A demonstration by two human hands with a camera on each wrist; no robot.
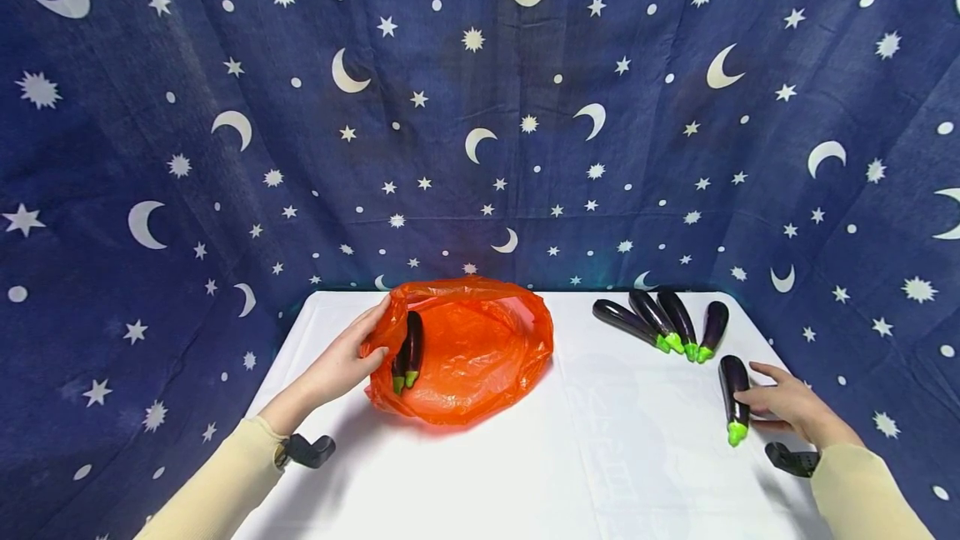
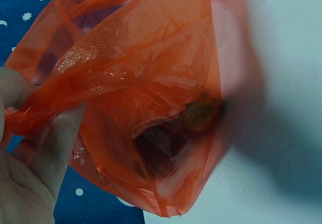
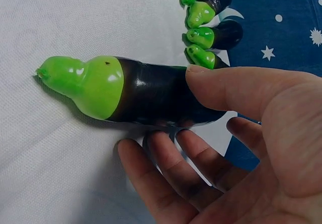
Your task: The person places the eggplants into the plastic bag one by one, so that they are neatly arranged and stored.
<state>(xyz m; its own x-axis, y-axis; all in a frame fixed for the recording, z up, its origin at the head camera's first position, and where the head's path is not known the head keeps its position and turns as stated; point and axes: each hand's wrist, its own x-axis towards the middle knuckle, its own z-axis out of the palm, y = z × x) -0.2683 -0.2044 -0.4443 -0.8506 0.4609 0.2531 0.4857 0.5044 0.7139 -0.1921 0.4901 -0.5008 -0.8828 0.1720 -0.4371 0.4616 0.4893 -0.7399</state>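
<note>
My left hand (image 1: 348, 365) grips the left rim of an orange-red plastic bag (image 1: 480, 357), the thumb on the inner side. The bag's mouth faces me, and two dark purple eggplants with green stem ends (image 1: 415, 348) lie inside at its left. On the right, my right hand (image 1: 795, 407) is at a single eggplant (image 1: 733, 394) on the table. In the right wrist view its thumb (image 3: 216, 85) lies over the dark body of that eggplant, while the other fingers (image 3: 173, 166) are spread along the near side, not wrapped round it.
Several more eggplants (image 1: 678, 323) lie fanned out at the back right of the white table (image 1: 585, 457). A dark blue cloth (image 1: 517, 148) with moons and stars hangs behind and at both sides. Each wrist carries a black band-mounted device (image 1: 309, 450).
</note>
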